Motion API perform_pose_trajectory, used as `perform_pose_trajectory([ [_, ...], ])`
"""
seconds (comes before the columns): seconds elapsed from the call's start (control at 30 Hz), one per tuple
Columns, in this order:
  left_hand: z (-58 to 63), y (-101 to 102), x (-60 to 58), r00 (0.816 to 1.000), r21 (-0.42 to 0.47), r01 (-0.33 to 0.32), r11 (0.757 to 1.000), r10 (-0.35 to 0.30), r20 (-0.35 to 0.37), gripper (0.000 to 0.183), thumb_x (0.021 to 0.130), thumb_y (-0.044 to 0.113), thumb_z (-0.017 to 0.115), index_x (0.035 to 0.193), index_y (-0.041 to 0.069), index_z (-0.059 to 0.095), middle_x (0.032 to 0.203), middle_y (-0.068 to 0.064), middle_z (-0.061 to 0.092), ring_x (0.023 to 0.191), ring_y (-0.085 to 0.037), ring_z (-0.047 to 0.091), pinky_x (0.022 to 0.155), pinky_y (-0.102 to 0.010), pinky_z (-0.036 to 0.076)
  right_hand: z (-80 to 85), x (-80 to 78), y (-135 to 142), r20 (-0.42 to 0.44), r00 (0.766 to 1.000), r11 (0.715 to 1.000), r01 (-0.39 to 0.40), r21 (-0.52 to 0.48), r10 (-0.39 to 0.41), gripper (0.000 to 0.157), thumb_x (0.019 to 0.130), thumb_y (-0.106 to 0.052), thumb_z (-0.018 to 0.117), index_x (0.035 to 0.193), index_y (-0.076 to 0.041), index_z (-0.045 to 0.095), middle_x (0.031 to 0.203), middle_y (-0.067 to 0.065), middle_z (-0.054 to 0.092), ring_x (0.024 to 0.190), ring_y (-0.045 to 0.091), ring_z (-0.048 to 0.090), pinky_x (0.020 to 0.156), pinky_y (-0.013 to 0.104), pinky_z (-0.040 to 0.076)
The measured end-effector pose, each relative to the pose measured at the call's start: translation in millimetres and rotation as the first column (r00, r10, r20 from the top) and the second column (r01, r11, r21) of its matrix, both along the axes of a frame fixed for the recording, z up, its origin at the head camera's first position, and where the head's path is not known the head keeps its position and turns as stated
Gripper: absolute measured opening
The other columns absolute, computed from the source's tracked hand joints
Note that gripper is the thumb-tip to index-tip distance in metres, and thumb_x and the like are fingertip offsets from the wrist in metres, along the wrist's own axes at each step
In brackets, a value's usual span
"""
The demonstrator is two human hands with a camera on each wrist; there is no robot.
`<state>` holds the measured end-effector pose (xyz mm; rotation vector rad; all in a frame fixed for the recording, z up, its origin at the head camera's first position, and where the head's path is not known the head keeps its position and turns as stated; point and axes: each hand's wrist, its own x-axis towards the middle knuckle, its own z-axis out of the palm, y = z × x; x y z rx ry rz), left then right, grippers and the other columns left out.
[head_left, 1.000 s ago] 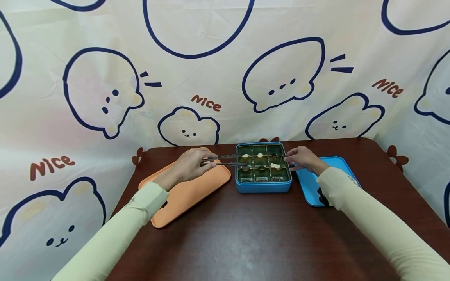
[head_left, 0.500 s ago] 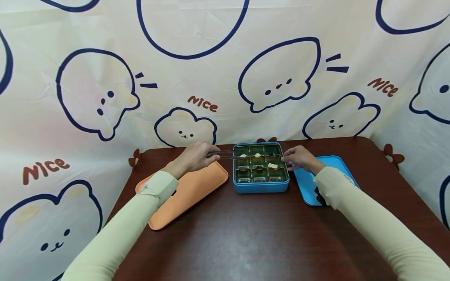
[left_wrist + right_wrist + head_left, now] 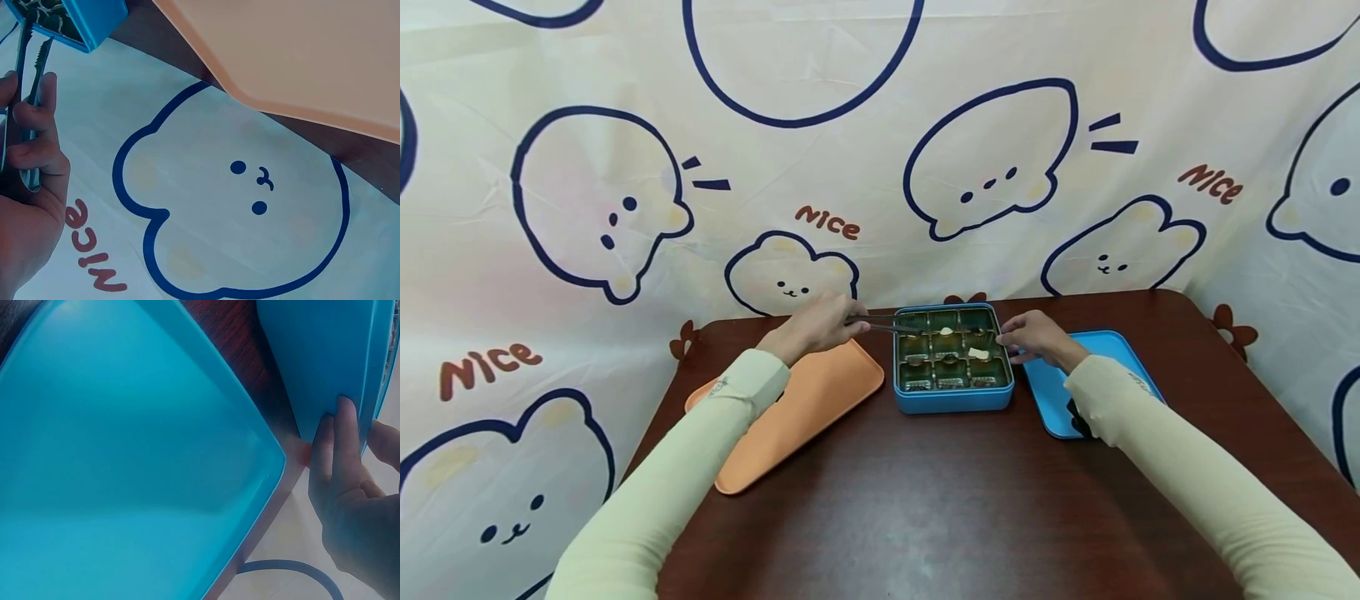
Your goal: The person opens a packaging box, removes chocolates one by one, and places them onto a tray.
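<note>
In the head view my left hand (image 3: 823,323) grips dark metal tongs (image 3: 880,323). The tips reach over the back-left part of a blue box (image 3: 955,402). The left wrist view shows serrated tips on the tongs (image 3: 40,62), standing slightly apart by the box (image 3: 103,25). Inside the box is a dark green divided insert (image 3: 917,377). One small white piece (image 3: 978,353) lies towards its right side, another white bit (image 3: 946,331) near its back middle. My right hand (image 3: 1037,335) holds the box's right side, fingers along the outer wall (image 3: 325,356), thumb at the rim.
An orange tray (image 3: 805,417) lies on the dark brown table (image 3: 925,508), left of the box. Right of the box is a shallow blue tray-like piece (image 3: 1101,346), partly under my right forearm. A printed cloth (image 3: 880,167) hangs behind the table.
My left hand has moved the tongs further back over the box's left cells. A white bit seen there before is no longer visible. My right hand stays at the box's side.
</note>
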<state>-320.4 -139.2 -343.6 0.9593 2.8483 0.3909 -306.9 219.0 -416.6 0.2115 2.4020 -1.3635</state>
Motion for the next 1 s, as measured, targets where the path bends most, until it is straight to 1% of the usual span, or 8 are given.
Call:
perform_pose_trajectory([
  [0.2,0.1,7,-6.7,1.000,-0.048,0.000,0.999,-0.001,-0.030,0.026,0.099,0.025,0.064,0.115,0.008,0.074,0.102,-0.006,0.074,0.082,-0.017,0.067,0.075,-0.035,0.054,0.0,0.4,0,-0.002,1.000,1.000,-0.001,-0.001,0.001,0.043,0.101,-0.013,0.058,0.138,0.008,0.050,0.131,0.028,0.054,0.116,0.038,0.060,0.084,0.040,0.057],
  [0.3,0.3,11,-9.3,0.999,-0.072,0.002,0.997,-0.005,-0.048,0.025,0.098,0.025,0.064,0.114,0.009,0.075,0.102,-0.005,0.075,0.082,-0.016,0.067,0.074,-0.034,0.054,-1.1,0.2,0,-0.012,1.000,1.000,-0.004,0.003,0.004,0.043,0.101,-0.014,0.058,0.137,0.008,0.050,0.131,0.028,0.054,0.116,0.039,0.060,0.083,0.040,0.057],
  [0.47,0.7,17,-13.5,0.999,-0.102,-0.012,0.995,0.007,-0.052,0.024,0.098,0.025,0.064,0.113,0.009,0.076,0.103,-0.006,0.074,0.082,-0.016,0.067,0.074,-0.033,0.055,-0.9,0.8,0,-0.021,1.000,1.000,-0.008,0.010,0.008,0.043,0.101,-0.014,0.058,0.138,0.008,0.050,0.133,0.028,0.053,0.117,0.039,0.060,0.081,0.039,0.057],
  [0.57,1.0,21,-16.5,0.999,-0.117,-0.017,0.993,0.011,-0.050,0.023,0.098,0.024,0.065,0.111,0.010,0.076,0.098,-0.005,0.074,0.080,-0.016,0.066,0.073,-0.033,0.054,-0.2,1.0,1,-0.022,1.000,1.000,-0.011,0.010,0.011,0.043,0.102,-0.014,0.058,0.138,0.008,0.050,0.132,0.028,0.053,0.116,0.039,0.060,0.081,0.038,0.058],
  [0.77,3.9,28,-19.8,0.999,-0.155,-0.003,0.988,-0.004,-0.048,0.018,0.097,0.022,0.066,0.100,0.009,0.078,0.080,-0.002,0.070,0.066,-0.016,0.060,0.062,-0.030,0.048,0.2,0.4,1,-0.021,1.000,1.000,-0.011,0.006,0.011,0.042,0.102,-0.014,0.057,0.137,0.008,0.050,0.130,0.028,0.054,0.113,0.037,0.062,0.082,0.039,0.057],
  [0.87,5.1,31,-20.7,0.998,-0.181,0.000,0.984,-0.011,-0.059,0.017,0.096,0.022,0.067,0.094,0.009,0.078,0.075,-0.001,0.068,0.063,-0.016,0.058,0.060,-0.029,0.046,-0.3,0.4,1,-0.023,1.000,1.000,-0.012,0.004,0.012,0.042,0.102,-0.013,0.057,0.137,0.008,0.051,0.130,0.028,0.054,0.112,0.037,0.062,0.082,0.040,0.057],
  [1.0,5.9,33,-22.7,0.998,-0.210,-0.003,0.978,-0.010,-0.059,0.017,0.095,0.022,0.068,0.093,0.008,0.078,0.076,-0.002,0.068,0.063,-0.016,0.058,0.060,-0.028,0.047,-1.3,0.4,2,-0.024,1.000,1.000,-0.013,-0.003,0.013,0.041,0.102,-0.013,0.057,0.136,0.008,0.051,0.129,0.028,0.054,0.111,0.036,0.062,0.083,0.041,0.057],
])
